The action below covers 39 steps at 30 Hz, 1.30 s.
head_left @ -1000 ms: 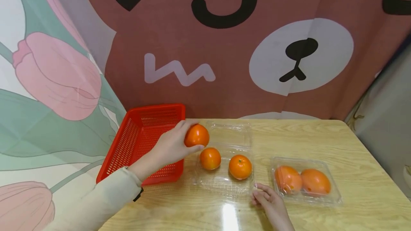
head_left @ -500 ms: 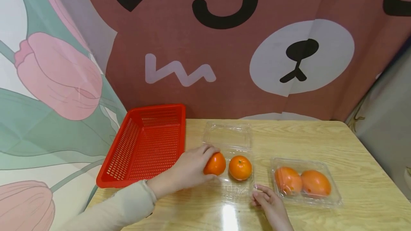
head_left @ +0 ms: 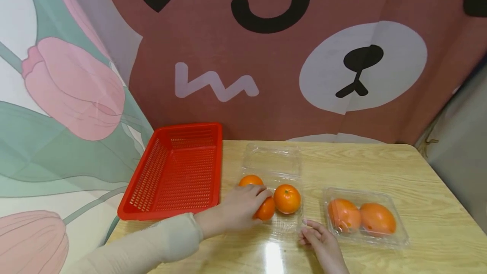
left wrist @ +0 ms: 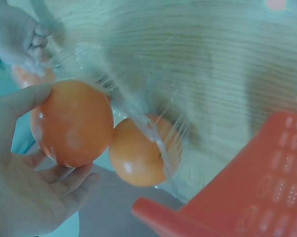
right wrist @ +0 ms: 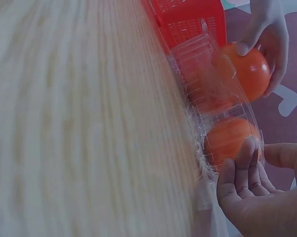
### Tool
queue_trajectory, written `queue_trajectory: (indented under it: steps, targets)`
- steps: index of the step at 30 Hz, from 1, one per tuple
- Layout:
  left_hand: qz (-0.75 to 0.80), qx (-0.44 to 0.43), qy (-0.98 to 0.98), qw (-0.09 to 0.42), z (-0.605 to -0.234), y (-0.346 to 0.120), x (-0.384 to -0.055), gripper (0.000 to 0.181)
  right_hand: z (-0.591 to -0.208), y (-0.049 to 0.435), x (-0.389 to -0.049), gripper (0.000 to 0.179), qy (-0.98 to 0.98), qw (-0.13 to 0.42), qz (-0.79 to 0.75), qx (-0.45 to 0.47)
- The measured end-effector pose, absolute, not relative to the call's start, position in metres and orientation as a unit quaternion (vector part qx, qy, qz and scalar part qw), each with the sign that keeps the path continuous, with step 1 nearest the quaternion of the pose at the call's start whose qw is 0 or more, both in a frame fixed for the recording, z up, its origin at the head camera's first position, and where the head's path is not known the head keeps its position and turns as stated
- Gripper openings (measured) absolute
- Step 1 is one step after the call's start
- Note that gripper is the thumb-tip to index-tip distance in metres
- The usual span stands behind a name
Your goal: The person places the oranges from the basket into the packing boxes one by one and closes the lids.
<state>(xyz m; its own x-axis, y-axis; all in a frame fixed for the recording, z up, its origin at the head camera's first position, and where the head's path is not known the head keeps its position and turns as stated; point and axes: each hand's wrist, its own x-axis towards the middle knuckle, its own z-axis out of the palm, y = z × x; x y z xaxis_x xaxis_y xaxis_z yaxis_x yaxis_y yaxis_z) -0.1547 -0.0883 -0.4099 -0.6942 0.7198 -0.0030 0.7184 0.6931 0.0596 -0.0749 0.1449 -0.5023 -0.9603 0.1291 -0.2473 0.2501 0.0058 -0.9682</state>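
Note:
An orange [head_left: 265, 210] is gripped in my left hand [head_left: 243, 206], low over a clear plastic clamshell container [head_left: 285, 226] whose lid lies folded back. In the left wrist view, the thumb and fingers curl round this orange [left wrist: 74, 123]. Two more oranges sit inside: one at the back left [head_left: 251, 180], partly covered by the left hand, and one at the right [head_left: 287, 199]. My right hand [head_left: 323, 240] pinches the container's near right corner. The right wrist view shows the right hand [right wrist: 262, 192] with thumb and fingertips on either side of the plastic rim.
A red perforated basket [head_left: 171, 213] stands at the left of the wooden table [head_left: 350, 166]. On the right lies a closed clear container [head_left: 397, 238] holding two oranges. A bear-print cloth [head_left: 266, 62] hangs behind the table.
From beside the red basket, my left hand has brought the orange right and toward me, down to the open container, uncovering the basket. The right hand stays at the container's corner.

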Motion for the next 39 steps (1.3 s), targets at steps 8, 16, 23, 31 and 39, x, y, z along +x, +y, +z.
queue_trajectory:
  steps: [8, 16, 23, 31, 39]
  targets:
    - [0.017, 0.396, 0.918, 0.023, -0.416, -0.082, -0.158, 0.067, -0.502, 0.145, -0.075, 0.036, 0.704, 0.044, -0.694, 0.142]
    - [0.022, 0.374, 0.926, 0.043, -0.399, -0.068, -0.174, 0.056, -0.501, 0.147, -0.076, 0.037, 0.707, 0.048, -0.691, 0.141]
    - [0.09, 0.302, 0.945, 0.081, -0.384, -0.053, -0.209, 0.053, -0.5, 0.146, -0.075, 0.036, 0.705, 0.051, -0.693, 0.143]
    - [0.13, 0.239, 0.959, 0.079, -0.381, -0.042, -0.257, 0.052, -0.5, 0.147, -0.077, 0.037, 0.707, 0.057, -0.691, 0.14]
    - [0.206, 0.147, 0.962, 0.101, -0.387, -0.045, -0.295, 0.052, -0.501, 0.148, -0.077, 0.038, 0.706, 0.06, -0.691, 0.144]
